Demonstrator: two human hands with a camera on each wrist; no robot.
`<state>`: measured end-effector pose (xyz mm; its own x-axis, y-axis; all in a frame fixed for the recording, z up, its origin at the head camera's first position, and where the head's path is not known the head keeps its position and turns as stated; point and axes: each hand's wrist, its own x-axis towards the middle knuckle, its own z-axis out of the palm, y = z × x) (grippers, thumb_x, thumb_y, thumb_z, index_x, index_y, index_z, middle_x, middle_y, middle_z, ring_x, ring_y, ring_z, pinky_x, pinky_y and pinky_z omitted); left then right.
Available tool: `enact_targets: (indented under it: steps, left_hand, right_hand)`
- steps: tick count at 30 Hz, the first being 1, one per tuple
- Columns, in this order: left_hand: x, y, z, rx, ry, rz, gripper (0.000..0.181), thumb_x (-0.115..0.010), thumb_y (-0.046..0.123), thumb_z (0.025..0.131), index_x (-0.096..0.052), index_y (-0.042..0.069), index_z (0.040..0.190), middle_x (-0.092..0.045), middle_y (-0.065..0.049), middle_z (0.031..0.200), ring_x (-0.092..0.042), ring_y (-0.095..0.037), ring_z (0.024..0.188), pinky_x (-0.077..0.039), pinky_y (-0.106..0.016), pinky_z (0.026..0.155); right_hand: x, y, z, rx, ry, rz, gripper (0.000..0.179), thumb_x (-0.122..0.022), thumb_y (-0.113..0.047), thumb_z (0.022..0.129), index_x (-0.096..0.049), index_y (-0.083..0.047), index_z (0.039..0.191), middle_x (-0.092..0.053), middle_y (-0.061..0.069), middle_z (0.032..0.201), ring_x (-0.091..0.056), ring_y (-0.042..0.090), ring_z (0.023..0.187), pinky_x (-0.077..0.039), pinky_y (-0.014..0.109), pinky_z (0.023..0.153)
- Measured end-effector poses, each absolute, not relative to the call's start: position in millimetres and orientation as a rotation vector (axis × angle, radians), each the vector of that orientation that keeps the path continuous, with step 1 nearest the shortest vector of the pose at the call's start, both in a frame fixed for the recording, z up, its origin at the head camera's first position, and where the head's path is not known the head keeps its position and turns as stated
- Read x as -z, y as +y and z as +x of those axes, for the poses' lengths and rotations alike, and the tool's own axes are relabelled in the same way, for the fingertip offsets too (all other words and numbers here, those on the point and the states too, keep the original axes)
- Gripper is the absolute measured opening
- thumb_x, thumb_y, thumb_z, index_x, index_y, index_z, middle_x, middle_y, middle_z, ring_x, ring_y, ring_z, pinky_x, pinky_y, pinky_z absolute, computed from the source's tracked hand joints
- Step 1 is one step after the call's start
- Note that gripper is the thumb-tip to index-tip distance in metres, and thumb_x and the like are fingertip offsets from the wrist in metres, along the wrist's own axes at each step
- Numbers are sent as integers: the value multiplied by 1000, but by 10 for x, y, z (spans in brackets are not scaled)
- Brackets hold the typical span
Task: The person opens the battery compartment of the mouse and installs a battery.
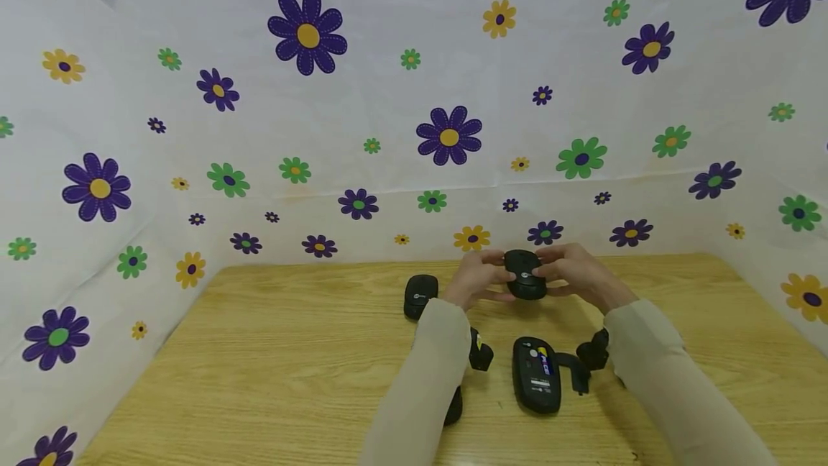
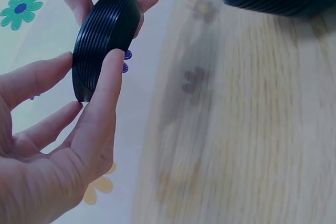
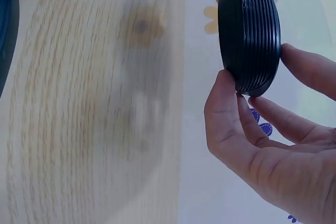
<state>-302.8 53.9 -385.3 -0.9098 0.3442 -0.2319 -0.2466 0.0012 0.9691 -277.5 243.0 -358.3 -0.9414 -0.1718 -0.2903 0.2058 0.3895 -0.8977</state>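
Black mouse point(image 1: 525, 275): held up off the counter point(image 1: 291, 351), on the far side of the overturned mouse point(image 1: 537, 376). Handling (judged): light, stiff plastic shell, little give expected under a pinch; smooth faces probably slippery, and a drop might crack the casing. Best hold: opposite side edges, light pressure; the ribbed band point(image 2: 100, 40) running between the hands could add grip. Left hand point(image 1: 475, 279) pinches one side between thumb and fingers; right hand point(image 1: 572, 272) pinches the opposite side likewise. Farther out: second mouse point(image 1: 420, 293) lies left of the overturned mouse and farther back; a dark rounded object point(image 1: 454, 407), mostly behind the left sleeve point(image 1: 427, 372), lies to its left, identity unclear.
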Motion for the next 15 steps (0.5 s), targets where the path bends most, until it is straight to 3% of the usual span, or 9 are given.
enact_targets:
  steps: [15]
  left_hand:
    - [3699, 318, -2920, -1926, 1931, 162, 59, -71, -6, 88, -55, 3, 144, -59, -10, 129, -68, -31, 100, -63, -41, 76]
  right_hand:
    - [3479, 2326, -2631, 1634, 2319, -144, 65, -55, -4, 98, -24, 18, 150, -30, 39, 149, -45, 52, 130, -51, 56, 100]
